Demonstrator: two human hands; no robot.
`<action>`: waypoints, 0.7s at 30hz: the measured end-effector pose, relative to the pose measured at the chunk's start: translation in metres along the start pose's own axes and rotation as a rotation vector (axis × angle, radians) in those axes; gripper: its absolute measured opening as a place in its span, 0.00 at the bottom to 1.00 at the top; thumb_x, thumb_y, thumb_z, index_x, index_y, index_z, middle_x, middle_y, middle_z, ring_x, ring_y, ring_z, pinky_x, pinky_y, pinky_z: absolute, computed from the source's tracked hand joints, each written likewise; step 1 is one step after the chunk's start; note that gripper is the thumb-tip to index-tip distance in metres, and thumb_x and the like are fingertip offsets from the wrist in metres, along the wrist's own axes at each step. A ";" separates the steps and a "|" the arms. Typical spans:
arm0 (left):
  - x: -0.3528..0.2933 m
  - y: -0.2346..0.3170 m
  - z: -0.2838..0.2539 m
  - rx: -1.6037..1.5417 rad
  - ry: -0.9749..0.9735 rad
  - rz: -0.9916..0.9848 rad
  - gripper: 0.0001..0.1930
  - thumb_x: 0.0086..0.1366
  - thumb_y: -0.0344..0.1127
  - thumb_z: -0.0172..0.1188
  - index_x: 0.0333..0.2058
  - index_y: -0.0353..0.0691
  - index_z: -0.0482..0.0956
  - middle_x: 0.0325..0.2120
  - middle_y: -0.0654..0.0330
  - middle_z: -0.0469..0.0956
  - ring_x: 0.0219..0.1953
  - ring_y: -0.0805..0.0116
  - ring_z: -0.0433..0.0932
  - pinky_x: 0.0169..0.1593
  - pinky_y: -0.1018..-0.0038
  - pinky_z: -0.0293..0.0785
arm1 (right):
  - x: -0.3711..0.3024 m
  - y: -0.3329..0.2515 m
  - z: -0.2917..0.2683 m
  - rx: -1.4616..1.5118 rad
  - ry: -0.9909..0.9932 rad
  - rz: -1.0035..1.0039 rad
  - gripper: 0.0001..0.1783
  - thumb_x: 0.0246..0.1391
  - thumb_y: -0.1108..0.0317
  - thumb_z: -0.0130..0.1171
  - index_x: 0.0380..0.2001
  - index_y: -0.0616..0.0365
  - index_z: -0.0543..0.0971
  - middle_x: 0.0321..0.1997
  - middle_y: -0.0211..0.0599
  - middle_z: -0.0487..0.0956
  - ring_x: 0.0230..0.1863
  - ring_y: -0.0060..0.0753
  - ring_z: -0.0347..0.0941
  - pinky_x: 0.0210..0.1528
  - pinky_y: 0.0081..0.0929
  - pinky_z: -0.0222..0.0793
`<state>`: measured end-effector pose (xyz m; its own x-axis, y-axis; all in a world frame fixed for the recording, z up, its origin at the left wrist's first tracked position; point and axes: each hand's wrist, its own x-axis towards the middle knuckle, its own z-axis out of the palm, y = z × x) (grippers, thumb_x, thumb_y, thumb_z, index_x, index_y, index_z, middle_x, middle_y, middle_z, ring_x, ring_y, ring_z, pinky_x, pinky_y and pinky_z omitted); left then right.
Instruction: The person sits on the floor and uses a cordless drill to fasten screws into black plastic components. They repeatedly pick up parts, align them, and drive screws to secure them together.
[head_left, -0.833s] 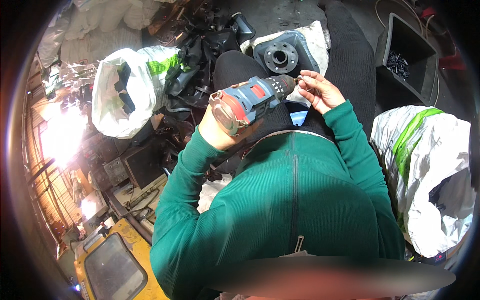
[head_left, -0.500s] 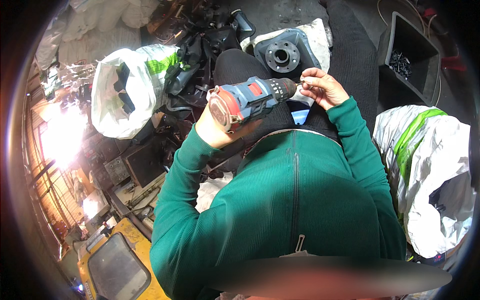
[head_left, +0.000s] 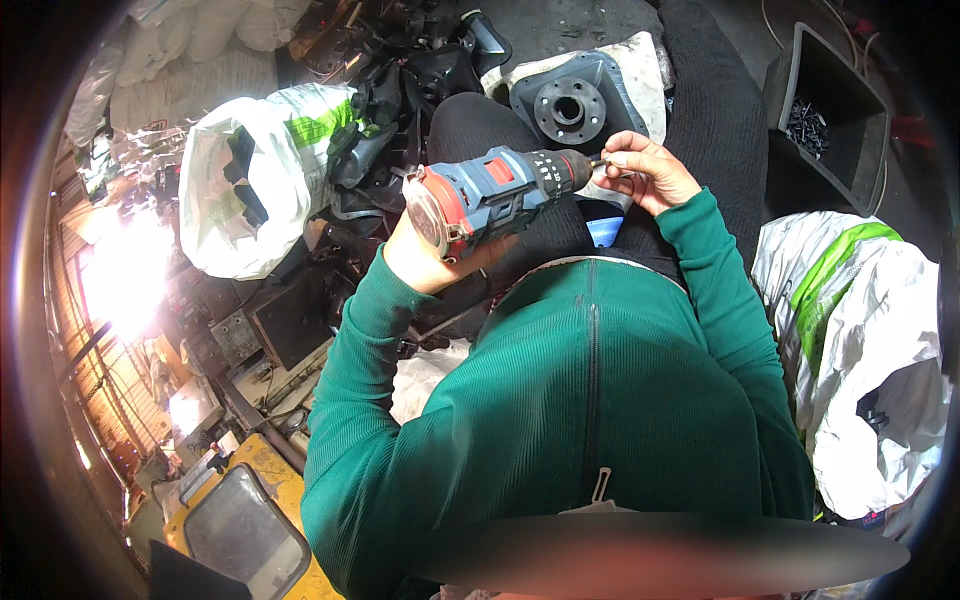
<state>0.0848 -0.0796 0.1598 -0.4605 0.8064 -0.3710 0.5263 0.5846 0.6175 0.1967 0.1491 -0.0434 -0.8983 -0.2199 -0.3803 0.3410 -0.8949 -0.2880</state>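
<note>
Looks like a cluttered workshop, judging by a blue-and-red power drill [head_left: 490, 192], a dark grey rectangular bin [head_left: 838, 82] of small dark pieces [head_left: 806, 128], heaped black moulded parts [head_left: 445, 72] and a yellow-framed grey panel [head_left: 248, 525].

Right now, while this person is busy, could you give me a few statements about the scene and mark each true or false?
1. The left hand holds a power drill. True.
2. The dark bin contains small dark pieces. True.
3. The right hand is inside the dark bin. False: its fingertips are at a small piece at the front of the power drill.
4. The sleeves are red. False: they are green.
5. A round dark flange lies beyond the hands. True.
</note>
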 end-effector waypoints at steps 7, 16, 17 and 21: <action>0.000 -0.005 -0.004 0.077 0.030 0.115 0.25 0.49 0.36 0.68 0.47 0.40 0.73 0.42 0.57 0.76 0.45 0.59 0.75 0.50 0.65 0.70 | 0.002 -0.004 -0.002 -0.051 -0.041 0.048 0.14 0.52 0.71 0.61 0.42 0.62 0.74 0.34 0.34 0.78 0.33 0.25 0.78 0.47 0.29 0.77; 0.018 -0.009 -0.004 0.296 0.050 0.213 0.27 0.47 0.37 0.69 0.47 0.40 0.73 0.43 0.56 0.76 0.45 0.57 0.76 0.51 0.63 0.69 | 0.015 -0.011 0.003 -0.075 0.214 0.001 0.14 0.56 0.67 0.57 0.44 0.63 0.76 0.33 0.30 0.78 0.27 0.17 0.74 0.43 0.24 0.78; 0.020 -0.010 -0.006 0.356 0.110 0.219 0.27 0.49 0.37 0.68 0.49 0.39 0.71 0.43 0.56 0.76 0.45 0.58 0.76 0.52 0.64 0.69 | 0.022 -0.009 0.001 -0.032 0.306 -0.052 0.14 0.56 0.67 0.56 0.44 0.63 0.76 0.32 0.28 0.78 0.24 0.15 0.72 0.43 0.24 0.78; 0.036 -0.019 -0.005 0.315 0.164 0.053 0.26 0.51 0.40 0.67 0.47 0.38 0.72 0.40 0.57 0.77 0.44 0.57 0.76 0.52 0.64 0.70 | 0.056 0.003 -0.018 -0.097 0.735 -0.238 0.14 0.58 0.61 0.55 0.41 0.58 0.80 0.17 0.15 0.59 0.13 0.08 0.49 0.15 0.12 0.47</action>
<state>0.0548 -0.0623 0.1384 -0.5214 0.8265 -0.2122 0.7353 0.5613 0.3797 0.1528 0.1406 -0.0810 -0.5477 0.3178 -0.7740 0.2155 -0.8403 -0.4975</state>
